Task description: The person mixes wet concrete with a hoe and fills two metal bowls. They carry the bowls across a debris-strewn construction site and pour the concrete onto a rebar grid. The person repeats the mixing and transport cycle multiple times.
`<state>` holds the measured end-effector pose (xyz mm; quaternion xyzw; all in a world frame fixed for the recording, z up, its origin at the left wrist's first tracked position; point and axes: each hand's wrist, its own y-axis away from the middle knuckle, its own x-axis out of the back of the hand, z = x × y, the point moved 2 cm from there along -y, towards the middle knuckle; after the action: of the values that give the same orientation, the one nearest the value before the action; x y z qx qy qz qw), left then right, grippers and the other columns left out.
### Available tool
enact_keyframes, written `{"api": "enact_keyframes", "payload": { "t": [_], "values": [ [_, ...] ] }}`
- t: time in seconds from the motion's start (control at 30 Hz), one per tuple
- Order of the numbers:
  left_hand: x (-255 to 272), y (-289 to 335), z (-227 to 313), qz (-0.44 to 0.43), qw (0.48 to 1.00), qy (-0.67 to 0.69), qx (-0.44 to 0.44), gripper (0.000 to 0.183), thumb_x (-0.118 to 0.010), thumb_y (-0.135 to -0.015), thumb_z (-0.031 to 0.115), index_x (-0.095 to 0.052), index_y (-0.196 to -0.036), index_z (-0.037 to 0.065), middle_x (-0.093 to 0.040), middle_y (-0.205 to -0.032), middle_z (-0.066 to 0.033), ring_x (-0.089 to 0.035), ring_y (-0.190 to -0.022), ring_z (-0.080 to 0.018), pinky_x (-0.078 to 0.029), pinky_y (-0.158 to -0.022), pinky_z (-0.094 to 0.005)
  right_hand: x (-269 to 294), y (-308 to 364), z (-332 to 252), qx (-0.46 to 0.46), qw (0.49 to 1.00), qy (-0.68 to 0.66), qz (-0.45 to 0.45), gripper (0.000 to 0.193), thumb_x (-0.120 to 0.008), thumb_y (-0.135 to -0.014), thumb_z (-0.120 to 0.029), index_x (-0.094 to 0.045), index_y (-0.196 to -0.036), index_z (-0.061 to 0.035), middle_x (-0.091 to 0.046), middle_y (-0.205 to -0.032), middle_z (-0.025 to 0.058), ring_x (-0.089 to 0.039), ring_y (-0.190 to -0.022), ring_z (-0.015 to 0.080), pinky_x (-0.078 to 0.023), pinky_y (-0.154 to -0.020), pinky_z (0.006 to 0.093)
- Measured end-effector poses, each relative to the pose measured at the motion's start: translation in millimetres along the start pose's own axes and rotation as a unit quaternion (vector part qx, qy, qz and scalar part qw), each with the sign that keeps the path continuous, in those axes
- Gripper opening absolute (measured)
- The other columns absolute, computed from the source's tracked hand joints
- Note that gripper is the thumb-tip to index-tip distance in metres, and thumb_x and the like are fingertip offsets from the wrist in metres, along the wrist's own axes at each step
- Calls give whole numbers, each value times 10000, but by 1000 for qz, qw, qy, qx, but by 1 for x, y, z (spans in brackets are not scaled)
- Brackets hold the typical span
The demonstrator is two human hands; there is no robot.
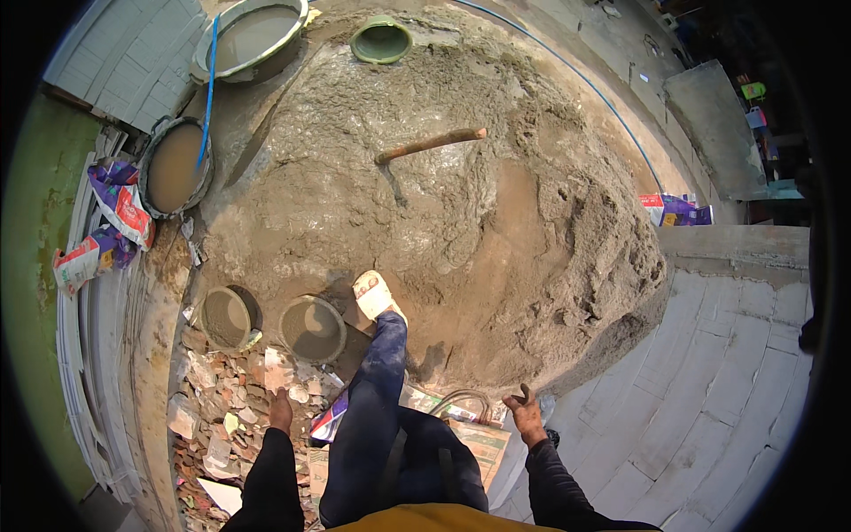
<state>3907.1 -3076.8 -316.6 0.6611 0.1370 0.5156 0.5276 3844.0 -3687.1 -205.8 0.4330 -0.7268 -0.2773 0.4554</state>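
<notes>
While both arms hang at the lower edge of the frame, the left hand (281, 411) is loosely curled and holds nothing, above broken brick rubble (222, 399). Right hand (526, 411), lower centre-right, is spread and empty, near a bent metal handle (461, 399). One sandalled foot (376, 295) rests at the edge of the wet mortar heap (461, 204), mid-frame. Two empty pans (312, 329) lie just left of the foot. A wooden-handled hoe (430, 144) lies on the heap, upper centre.
</notes>
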Motion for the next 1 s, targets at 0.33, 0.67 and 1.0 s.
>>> {"api": "enact_keyframes", "payload": {
  "t": [0.33, 0.67, 1.0],
  "values": [
    [-11, 4, 404, -86, 975, 108, -174, 769, -577, -902, 431, -365, -1515, 18, -376, -1553, -219, -367, -1435, -360, -319, -1169, -389, -13, -115, -430, 252, 964, 88, -14, 602, -629, -959, -397, -479, -1428, -51, -551, -1398, 169, -565, -1238, 319, -467, -1002, 468],
    [-78, 59, 691, -369, 761, 529, -71, 1016, -591, -817, 761, -365, -1505, 49, -448, -1468, -214, -473, -1333, -363, -376, -1086, -561, -98, -264, -637, 133, 908, 272, -289, 840, -517, -967, -601, -294, -1549, -38, -400, -1545, 181, -325, -1459, 330, -342, -1137, 508],
    [-217, 46, 761, -333, 420, 844, 2, 141, -646, -933, 178, -557, -979, 79, -563, -752, -22, -592, -672, -175, -555, -692, -417, -273, -482, -574, 44, 745, 488, -453, 940, -579, -888, -677, -373, -1499, 8, -374, -1529, 251, -413, -1384, 396, -380, -1113, 496]
  ]
}}
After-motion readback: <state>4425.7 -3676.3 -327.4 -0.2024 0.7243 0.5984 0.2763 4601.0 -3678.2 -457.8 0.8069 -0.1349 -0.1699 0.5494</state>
